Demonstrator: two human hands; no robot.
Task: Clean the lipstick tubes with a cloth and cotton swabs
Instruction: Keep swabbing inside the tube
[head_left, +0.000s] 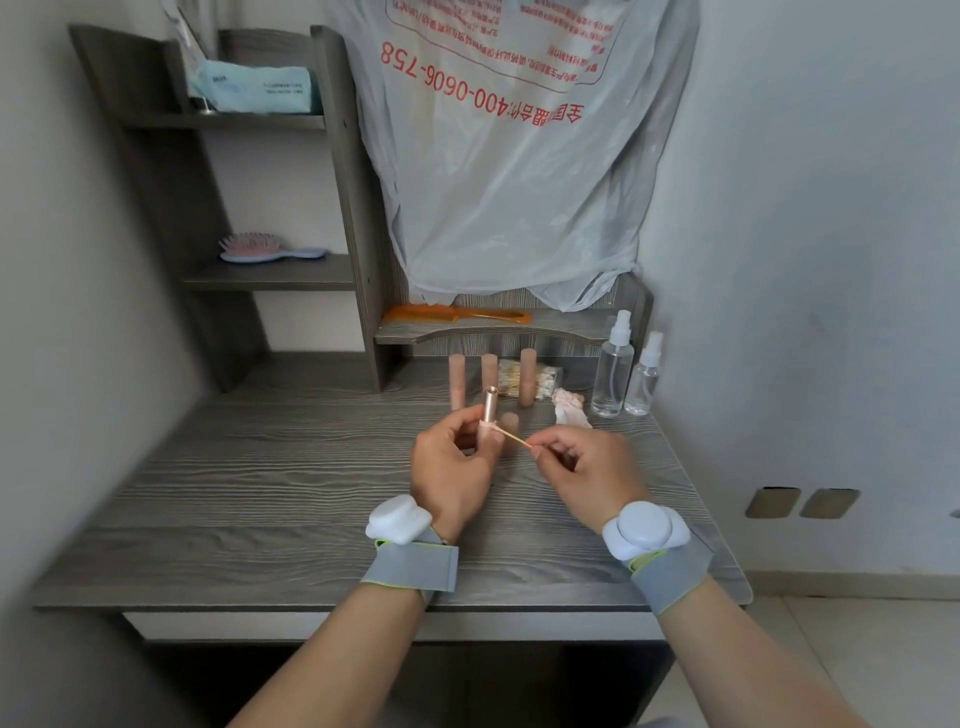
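My left hand (453, 467) holds an open rose-gold lipstick tube (490, 406) upright above the desk. My right hand (582, 470) pinches a cotton swab (511, 435) by its wooden stick, and the swab's tip touches the tube's lower band. A pink cap (510, 422) stands on the desk just behind the tube. Three capped pink lipstick tubes (457, 382) stand in a row at the back. A clear box of cotton swabs (543, 382) lies behind them. A crumpled stained cloth (569, 408) lies to the right of the swab box.
Two clear spray bottles (614, 371) stand at the back right of the grey wooden desk (260, 493). An orange comb (457, 315) lies on a low shelf, a pink hairbrush (254, 248) on the left shelving. A plastic bag (519, 171) hangs over the back.
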